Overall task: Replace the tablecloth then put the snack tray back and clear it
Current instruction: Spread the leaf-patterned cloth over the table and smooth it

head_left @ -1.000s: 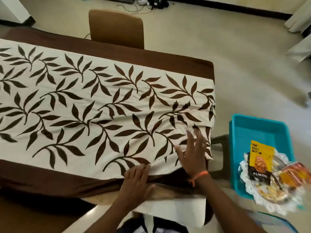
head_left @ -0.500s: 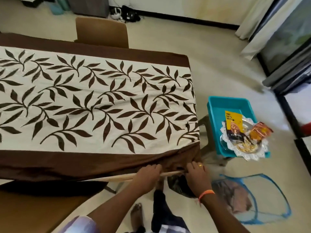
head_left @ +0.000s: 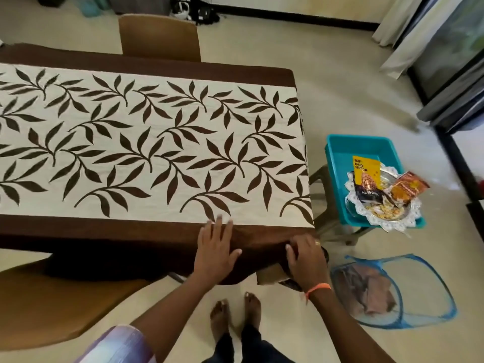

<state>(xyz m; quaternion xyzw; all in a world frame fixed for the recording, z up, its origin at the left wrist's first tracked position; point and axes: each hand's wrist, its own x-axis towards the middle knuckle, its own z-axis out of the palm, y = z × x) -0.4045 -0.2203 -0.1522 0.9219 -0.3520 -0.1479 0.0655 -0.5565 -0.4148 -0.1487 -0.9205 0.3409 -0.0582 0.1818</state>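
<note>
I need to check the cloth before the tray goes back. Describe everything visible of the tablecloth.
The tablecloth is fabric, with a cream centre panel printed with dark brown leafy sprigs and plain brown borders along both long sides. It lies flat and mostly smooth over the table, its right end draping over the table's edge. The near brown border hangs down toward the person. The left hand rests flat on that border, fingers straight; the right hand grips the near right corner, where the cloth bunches slightly.

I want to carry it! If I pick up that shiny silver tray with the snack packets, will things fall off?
Probably, if you tilt it. On the silver lace-edged tray the yellow packet and orange packet lie loose and overhang the rim, so they could slide off. It already sticks out past the teal plastic bin, so lift it level with both hands.
</note>
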